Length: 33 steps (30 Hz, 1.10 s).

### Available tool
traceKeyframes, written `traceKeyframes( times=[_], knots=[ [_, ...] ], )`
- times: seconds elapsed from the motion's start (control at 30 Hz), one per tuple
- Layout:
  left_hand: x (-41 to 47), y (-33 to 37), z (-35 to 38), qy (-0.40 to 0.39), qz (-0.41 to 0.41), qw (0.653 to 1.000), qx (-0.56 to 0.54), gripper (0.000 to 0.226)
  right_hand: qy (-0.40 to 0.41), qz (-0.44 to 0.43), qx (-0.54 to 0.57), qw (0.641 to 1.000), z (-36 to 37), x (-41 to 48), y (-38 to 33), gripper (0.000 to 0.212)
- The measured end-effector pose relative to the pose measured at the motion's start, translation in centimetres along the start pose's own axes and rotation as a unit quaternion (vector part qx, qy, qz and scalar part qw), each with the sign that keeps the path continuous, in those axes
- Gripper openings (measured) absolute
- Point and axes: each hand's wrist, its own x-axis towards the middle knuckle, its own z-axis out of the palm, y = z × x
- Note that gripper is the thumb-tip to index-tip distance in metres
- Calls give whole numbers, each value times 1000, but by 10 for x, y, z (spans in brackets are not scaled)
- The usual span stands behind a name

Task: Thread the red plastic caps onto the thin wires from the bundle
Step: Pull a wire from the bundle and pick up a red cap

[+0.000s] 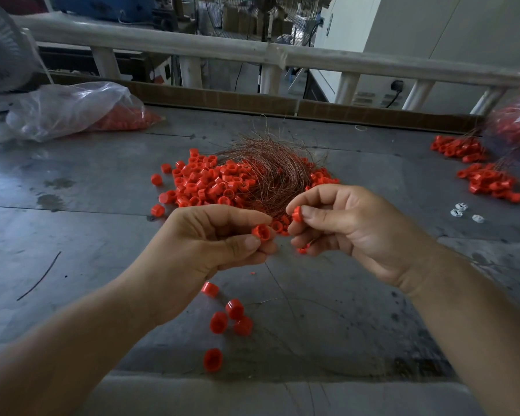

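Observation:
My left hand [210, 235] pinches a red plastic cap [261, 232] between thumb and forefinger, its open end facing me. Close beside it, my right hand [339, 223] pinches another red cap [296, 214] at the fingertips, and a further red cap [302, 250] shows under its curled lower fingers. Just behind both hands lies the bundle of thin coppery wires [270, 166] on a heap of loose red caps [210, 184]. Whether a wire runs through either held cap cannot be made out.
Several stray red caps [231, 319] and thin wires lie on the grey metal table [72, 235] below my hands. A clear bag of caps [72, 109] sits at back left; threaded caps [487, 181] and another bag at right. A rail runs behind.

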Motion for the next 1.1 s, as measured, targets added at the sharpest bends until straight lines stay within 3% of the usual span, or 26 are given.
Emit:
traceKeyframes(
  times=[0.23, 0.3, 0.47, 0.6, 1.1],
  knots=[
    [1, 2, 1, 5, -4, 1000, 5, 29, -1, -28, 24, 999, 3, 0, 2, 9],
    [1, 2, 2, 8, -3, 1000, 6, 29, -7, -36, 20, 999, 5, -1, 2, 19],
    [1, 1, 2, 31, 1, 999, 14, 23, 15, -101, -77, 992, 16, -1, 5, 13],
    [0, 1, 2, 39, 4, 999, 24, 18, 44, -175, -193, 965, 23, -3, 11, 18],
    [0, 0, 3, 38, 2, 997, 62, 23, 62, -205, -208, 954, 29, -5, 12, 26]
  ],
)
